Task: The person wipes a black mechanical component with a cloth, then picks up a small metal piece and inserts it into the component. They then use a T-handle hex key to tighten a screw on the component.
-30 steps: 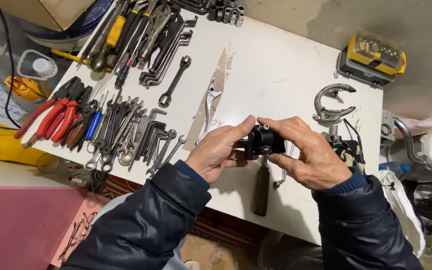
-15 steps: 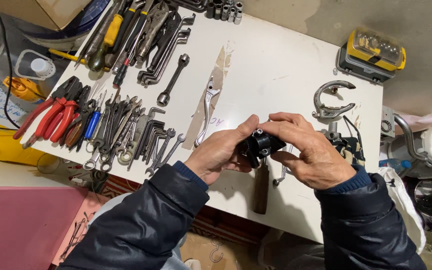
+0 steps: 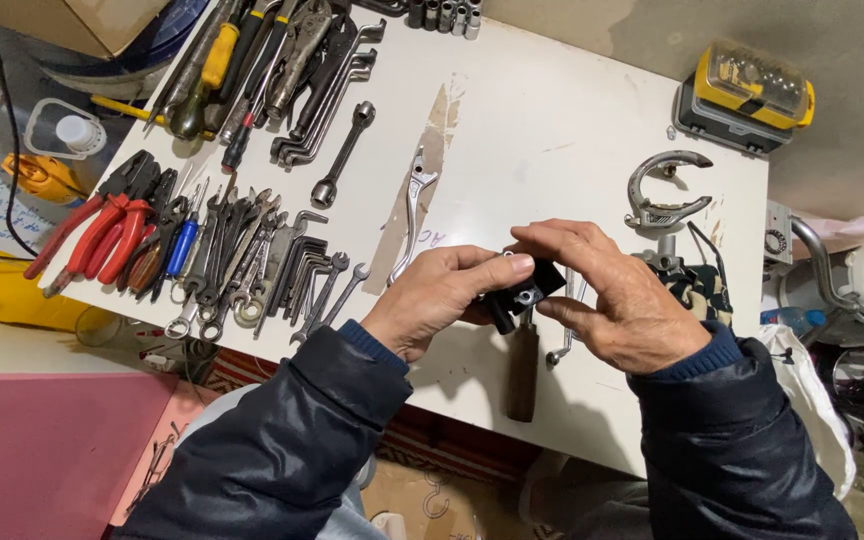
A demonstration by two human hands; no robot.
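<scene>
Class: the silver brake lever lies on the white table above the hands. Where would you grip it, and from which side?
Probably the long curved blade of the silver brake lever, pinched across its width from above. It lies flat with bare white table either side; its upper end is lumpier.

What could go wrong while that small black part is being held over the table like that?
The small black part is pinched only by fingertips of the left hand and right hand; it could slip and fall onto the white table or roll off its near edge. A wooden-handled tool lies just beneath and might get knocked off.
</scene>
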